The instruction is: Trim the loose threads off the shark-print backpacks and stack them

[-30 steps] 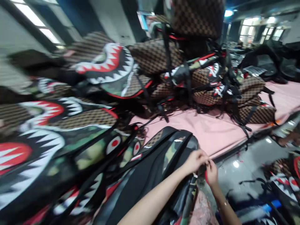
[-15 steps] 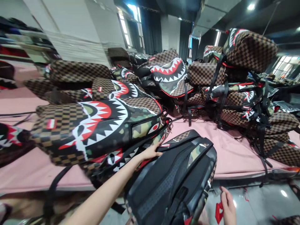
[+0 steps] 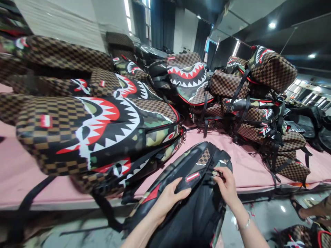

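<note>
A dark backpack [image 3: 204, 206] with checkered and camouflage patches and a small red label leans against the front edge of the pink-covered table, its black inner or back side toward me. My left hand [image 3: 172, 196] is closed on its upper left part beside the label, thumb on top. Near the backpack's top right, my right hand [image 3: 227, 186] pinches a small dark piece with a slight glint, too small to name. Left of my hands lies a large checkered backpack [image 3: 111, 134] with a shark-mouth print, on top of another one.
Several similar backpacks [image 3: 188, 79] are heaped along the back of the pink table [image 3: 248, 155], with a tall stack [image 3: 258, 113] at the right. Straps [image 3: 108, 210] hang over the front edge. Another person's foot [image 3: 300, 210] and more bags [image 3: 297, 236] are at lower right.
My right hand has come up from the lower right, where a red piece showed at it, to the backpack's top. My left hand has shifted down onto the part beside the label.
</note>
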Available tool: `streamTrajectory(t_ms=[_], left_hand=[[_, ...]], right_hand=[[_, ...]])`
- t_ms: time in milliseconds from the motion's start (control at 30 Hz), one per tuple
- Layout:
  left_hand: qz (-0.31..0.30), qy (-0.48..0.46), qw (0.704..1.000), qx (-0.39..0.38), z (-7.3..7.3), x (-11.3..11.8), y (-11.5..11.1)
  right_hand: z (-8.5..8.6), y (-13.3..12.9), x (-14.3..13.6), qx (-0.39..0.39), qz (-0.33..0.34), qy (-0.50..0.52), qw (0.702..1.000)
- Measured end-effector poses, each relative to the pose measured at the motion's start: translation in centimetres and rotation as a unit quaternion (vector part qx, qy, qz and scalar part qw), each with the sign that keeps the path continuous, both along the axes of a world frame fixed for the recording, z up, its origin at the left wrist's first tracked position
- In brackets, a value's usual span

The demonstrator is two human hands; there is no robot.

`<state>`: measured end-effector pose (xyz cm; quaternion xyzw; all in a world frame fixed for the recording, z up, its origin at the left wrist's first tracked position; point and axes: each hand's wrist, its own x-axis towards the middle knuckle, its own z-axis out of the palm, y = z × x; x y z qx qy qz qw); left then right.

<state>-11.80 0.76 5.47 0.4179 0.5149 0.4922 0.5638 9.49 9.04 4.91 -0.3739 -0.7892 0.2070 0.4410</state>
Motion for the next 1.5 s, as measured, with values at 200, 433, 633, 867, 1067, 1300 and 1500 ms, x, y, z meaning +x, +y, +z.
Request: streamTrajectory(t_ms=[200,433,633,867,1067,1300,1500], left_hand=[[0.028,-0.111,0.993,-0.039,0.9,0.3,-2.5],[0.001,-0.214,0.976,-0.043,0.3,0.1,-2.9],[-0.020,-0.264,0.963,-0.054,0.3,0.6,-3.0],[-0.025,-0.269,0.961,-0.057,0.5,0.6,-3.1],[-0.021,-0.248,0.967,-0.061,1.3,1.0,-3.1],[-0.018,-0.203,0.977,-0.058,1.9,1.4,-2.7],[-0.012,-0.175,0.984,-0.045,2.2,1.7,-2.5]], right_hand=[[0.5,3.6,-0.6,0.047,0.120,-0.041,0.991],[0.7,4.5,-1.0,0.037,0.206,-0.037,0.977],[1.9,4.5,-2.2,0.047,0.257,-0.036,0.964],[2.7,4.8,-2.8,0.072,0.283,-0.063,0.954],[2.6,4.8,-2.7,0.055,0.290,-0.078,0.952],[3.9,3.6,-3.4,0.073,0.302,-0.135,0.941],[4.8,2.5,-3.6,0.092,0.298,-0.135,0.941]])
